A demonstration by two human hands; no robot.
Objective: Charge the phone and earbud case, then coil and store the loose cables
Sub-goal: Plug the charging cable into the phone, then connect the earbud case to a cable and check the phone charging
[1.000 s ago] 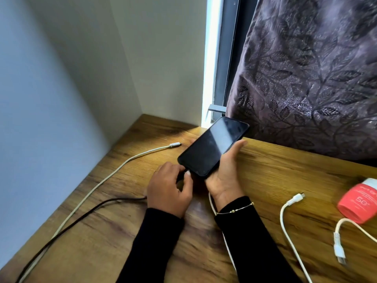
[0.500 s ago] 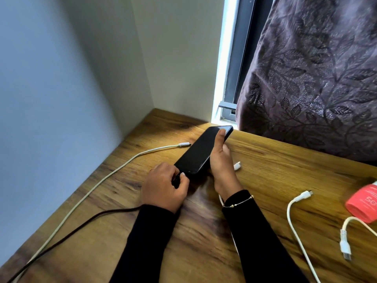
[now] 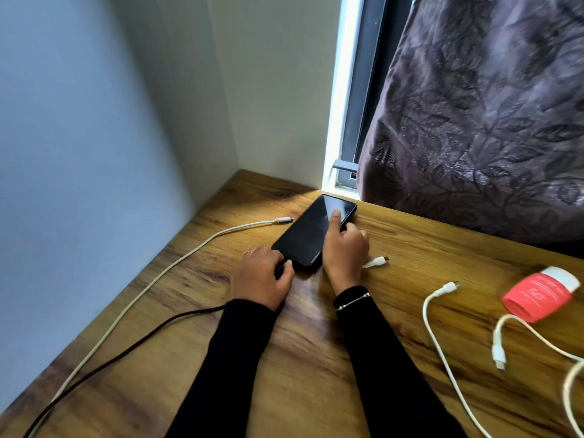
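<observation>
Phone (image 3: pixel 311 230), a black slab with a dark glossy screen, now lies flat on the wood-grain table (image 3: pixel 316 358) near the window corner; a second ago it was tilted up off the surface in the right hand. That lowering suggests the plugging step is at or near its end and the phone is being settled in place.

Right hand (image 3: pixel 343 248) rests along the phone's right edge, forefinger stretched onto the screen, the other fingers curled at the edge; its grip looks light, more steadying than holding. Left hand (image 3: pixel 259 276) sits at the phone's near end, thumb and fingers closed in a pinch grip on what seems to be the plug of the dark brown cable (image 3: pixel 126 346) that runs off to the lower left.

Whether that plug is fully seated cannot be told: the port is hidden under the left fingers, and the screen shows no charging sign. A pale cream cable (image 3: pixel 189 251) lies loose with its tip just left of the phone. Three white cable ends (image 3: pixel 374 262) lie to the right, two running out of view, beside a coral-red tube with a white cap (image 3: pixel 542 294). No earbud case is visible.
</observation>
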